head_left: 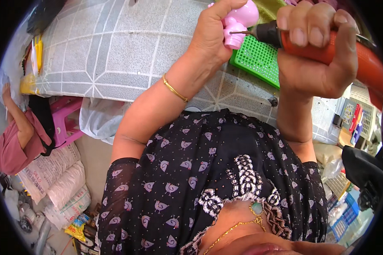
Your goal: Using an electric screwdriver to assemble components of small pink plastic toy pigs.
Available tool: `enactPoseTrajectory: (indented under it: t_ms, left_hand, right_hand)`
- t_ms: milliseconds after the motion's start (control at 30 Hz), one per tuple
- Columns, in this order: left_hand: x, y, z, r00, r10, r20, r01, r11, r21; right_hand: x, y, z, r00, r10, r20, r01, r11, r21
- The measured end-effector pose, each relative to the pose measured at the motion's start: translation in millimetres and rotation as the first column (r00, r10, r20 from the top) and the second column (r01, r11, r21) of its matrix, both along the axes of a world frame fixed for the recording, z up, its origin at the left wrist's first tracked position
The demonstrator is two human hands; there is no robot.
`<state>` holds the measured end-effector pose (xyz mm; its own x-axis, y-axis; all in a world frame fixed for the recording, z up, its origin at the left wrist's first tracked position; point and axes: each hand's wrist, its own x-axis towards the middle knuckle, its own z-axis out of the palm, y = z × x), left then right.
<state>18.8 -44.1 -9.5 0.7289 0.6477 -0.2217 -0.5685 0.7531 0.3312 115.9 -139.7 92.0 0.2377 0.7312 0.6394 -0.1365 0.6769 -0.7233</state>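
At the top of the head view, my left hand (pixel 212 35) is closed around a shiny pink plastic toy piece (pixel 245 16) with a rounded body and a short round end. My right hand (pixel 317 59) wraps round an orange-red handheld drill (pixel 368 66) with a black nose. Its thin bit (pixel 244 32) points left and its tip meets the toy piece near the round end. How deep the tip sits I cannot tell. Just below and behind the two lies a bright green perforated plastic basket (pixel 259 59).
A grey tile-patterned tabletop (pixel 123 46) spreads under my arms. Yellow-green cloth (pixel 266 10) lies beyond the basket. At left, another person's arm (pixel 19 117) reaches near a pink stool (pixel 66 119) and white sacks (pixel 55 174). Blue crates (pixel 347 216) stand lower right.
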Motion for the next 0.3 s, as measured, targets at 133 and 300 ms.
enactPoseTrajectory:
  t_ms: [133, 300]
  left_hand:
    - [-3, -1, 2, 0.994, -0.111, -0.020, 0.112, 0.991, 0.069]
    - [-9, -8, 19, 0.971, 0.142, -0.191, -0.064, 0.928, 0.367]
  right_hand:
    - [10, -9, 9, 0.996, 0.023, -0.089, -0.024, 1.000, -0.011]
    - [36, -29, 26, 0.954, -0.006, -0.298, -0.001, 1.000, -0.022]
